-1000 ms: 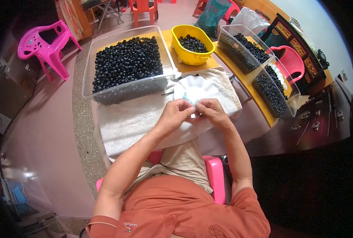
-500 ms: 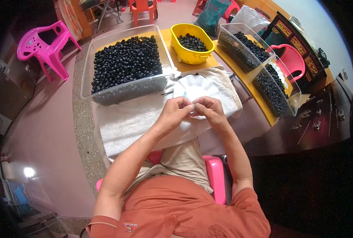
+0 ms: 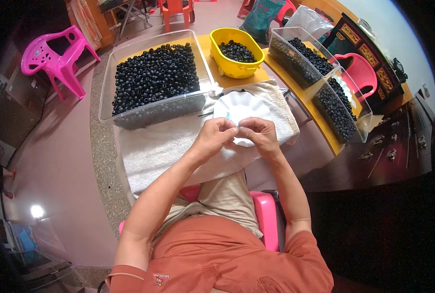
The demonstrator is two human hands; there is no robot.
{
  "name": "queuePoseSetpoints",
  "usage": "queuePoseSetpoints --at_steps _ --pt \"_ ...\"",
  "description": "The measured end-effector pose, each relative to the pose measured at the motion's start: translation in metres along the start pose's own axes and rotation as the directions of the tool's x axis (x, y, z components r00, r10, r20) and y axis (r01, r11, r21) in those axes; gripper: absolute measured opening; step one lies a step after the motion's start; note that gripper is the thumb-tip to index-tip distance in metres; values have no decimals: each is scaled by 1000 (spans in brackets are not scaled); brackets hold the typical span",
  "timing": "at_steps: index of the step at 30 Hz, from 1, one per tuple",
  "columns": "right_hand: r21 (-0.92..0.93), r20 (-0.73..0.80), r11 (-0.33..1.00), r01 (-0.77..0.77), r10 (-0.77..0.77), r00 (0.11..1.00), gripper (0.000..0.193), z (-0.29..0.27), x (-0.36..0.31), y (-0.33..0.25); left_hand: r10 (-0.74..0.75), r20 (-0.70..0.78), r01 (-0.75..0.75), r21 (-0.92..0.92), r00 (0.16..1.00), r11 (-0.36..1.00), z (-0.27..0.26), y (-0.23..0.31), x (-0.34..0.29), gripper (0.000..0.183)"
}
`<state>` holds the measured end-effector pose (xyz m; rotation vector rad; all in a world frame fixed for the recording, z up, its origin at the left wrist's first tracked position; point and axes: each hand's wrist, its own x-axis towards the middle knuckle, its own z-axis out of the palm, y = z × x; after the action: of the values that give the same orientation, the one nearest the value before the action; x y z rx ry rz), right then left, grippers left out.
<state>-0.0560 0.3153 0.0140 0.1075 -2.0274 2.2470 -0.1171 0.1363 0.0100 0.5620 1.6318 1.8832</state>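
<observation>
Both my hands meet fingertip to fingertip over the near part of a white plate with a wavy rim (image 3: pixel 254 103). My left hand (image 3: pixel 212 136) is closed in a pinch, thumb against forefinger. Its tips touch those of my right hand (image 3: pixel 261 136), which is pinched the same way. Whatever sits between the fingertips is too small to make out. Some tiny teal pieces (image 3: pixel 228 116) show on the plate, just beyond the left fingers. Beneath the plate lies a white towel (image 3: pixel 154 161), and a thin dark tool (image 3: pixel 205 115) rests left of the plate.
A big clear bin (image 3: pixel 159 112) of black ring-like pieces stands at the left, beside a yellow tub (image 3: pixel 237 72) of similar pieces. Two more clear bins, one far (image 3: pixel 295 63) and one nearer (image 3: pixel 344 132), stand on the right. A pink chair (image 3: pixel 56 58) is far left.
My fingertips have shifted very slightly while staying pinched together over the plate. The bins, tub and plate have kept their places.
</observation>
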Motion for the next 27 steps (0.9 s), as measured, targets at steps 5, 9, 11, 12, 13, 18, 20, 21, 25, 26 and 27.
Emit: queuePoseSetpoints --at_steps 5,9,11,12,13,18,20,21,25,26,27 --pt "-3 11 1000 2 -2 1000 17 0 1 -4 14 4 -14 -8 1000 1000 -1 -1 1 19" --pt "57 24 993 -103 102 995 21 0 2 -8 30 0 -30 13 1000 999 -1 -2 2 16" --pt "83 15 983 -165 165 986 21 -2 3 -7 42 -11 -41 49 999 998 1 -1 2 16" --pt "68 27 982 -176 175 984 22 -5 4 -4 67 -23 -64 94 998 994 2 0 1 15" --pt "53 38 981 -187 185 982 22 -6 5 -3 92 -34 -86 139 995 986 3 2 0 15" --pt "-31 26 992 -120 120 992 18 -4 5 -2 122 -72 -89 353 990 931 6 9 -3 16" --pt "-59 19 994 -97 98 995 15 -4 6 -1 142 -78 -96 424 987 900 6 7 -3 16" --pt "-104 14 992 -73 75 997 13 -4 6 0 178 -89 -120 451 980 885 5 2 -2 17" --pt "-145 24 989 29 -26 999 11 -7 5 3 209 -92 -138 491 974 860 7 4 -1 18" --pt "-143 27 989 32 -29 999 11 -6 4 1 211 -95 -138 494 973 858 8 5 -2 18" --pt "-123 11 992 3 -2 1000 11 -5 3 -2 205 -103 -129 494 973 860 9 6 -2 18"
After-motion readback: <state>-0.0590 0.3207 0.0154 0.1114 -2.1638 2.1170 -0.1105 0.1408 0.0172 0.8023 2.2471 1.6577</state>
